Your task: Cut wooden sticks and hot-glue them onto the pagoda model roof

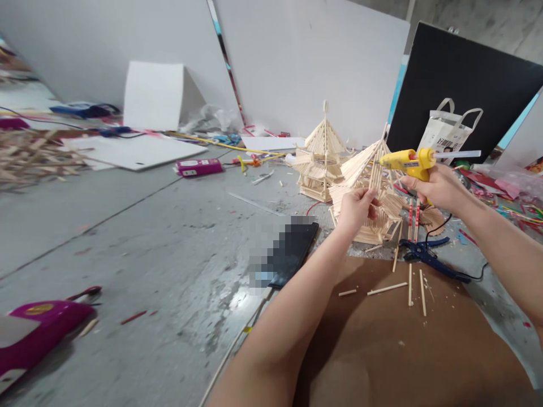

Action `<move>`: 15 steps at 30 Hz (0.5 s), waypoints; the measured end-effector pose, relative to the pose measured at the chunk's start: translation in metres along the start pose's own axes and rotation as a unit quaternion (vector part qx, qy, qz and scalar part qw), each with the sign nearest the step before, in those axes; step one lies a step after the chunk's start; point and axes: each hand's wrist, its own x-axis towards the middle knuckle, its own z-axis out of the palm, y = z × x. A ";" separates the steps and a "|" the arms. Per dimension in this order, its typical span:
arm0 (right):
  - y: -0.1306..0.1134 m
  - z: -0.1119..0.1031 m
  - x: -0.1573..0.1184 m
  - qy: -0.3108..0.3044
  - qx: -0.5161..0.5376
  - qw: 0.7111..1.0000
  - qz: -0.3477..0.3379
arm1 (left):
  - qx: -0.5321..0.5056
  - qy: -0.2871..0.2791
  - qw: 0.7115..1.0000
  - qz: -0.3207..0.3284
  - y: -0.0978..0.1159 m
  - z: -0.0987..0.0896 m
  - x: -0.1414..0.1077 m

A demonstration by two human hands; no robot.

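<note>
Yellow glue gun (pixel 409 162); wooden stick tower (pixel 387 206).
Tower: upright on floor (pixel 148 254), just past brown board's (pixel 403 350) far edge, peak uppermost. Gun: long axis nearly level, nozzle leftward at roof (pixel 360 164), wrapped by right hand's (pixel 441 186) curled fingers. Left hand (pixel 357 208): nearly closed, pinching roof sticks (pixel 375 176).

The right hand (pixel 439 185) grips a yellow glue gun (pixel 405 163), its nozzle just above the fingers of the left hand (pixel 357 208), which seem to pinch a stick (pixel 375 177) of the stick-built pagoda (pixel 360 165). Left of those fingers: a second pagoda (pixel 324 138) (spire-topped) and a dark phone (pixel 297 251).
</note>
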 end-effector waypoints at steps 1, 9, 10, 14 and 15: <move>-0.001 0.000 0.000 0.001 -0.001 1.000 -0.003 | -0.001 0.000 1.000 0.001 0.000 0.000 0.000; 0.000 -0.001 0.005 0.019 -0.023 1.000 -0.002 | -0.004 0.000 1.000 0.001 0.001 0.001 -0.001; 0.000 -0.001 0.005 0.024 -0.025 0.999 -0.009 | -0.003 0.000 1.000 -0.001 0.001 0.001 -0.001; 0.003 -0.001 0.008 0.011 -0.014 1.000 -0.005 | 0.000 0.001 1.000 -0.004 0.000 0.000 0.000; 0.004 -0.001 0.008 0.009 -0.010 1.000 0.000 | 0.000 0.001 1.000 -0.004 0.000 0.000 0.000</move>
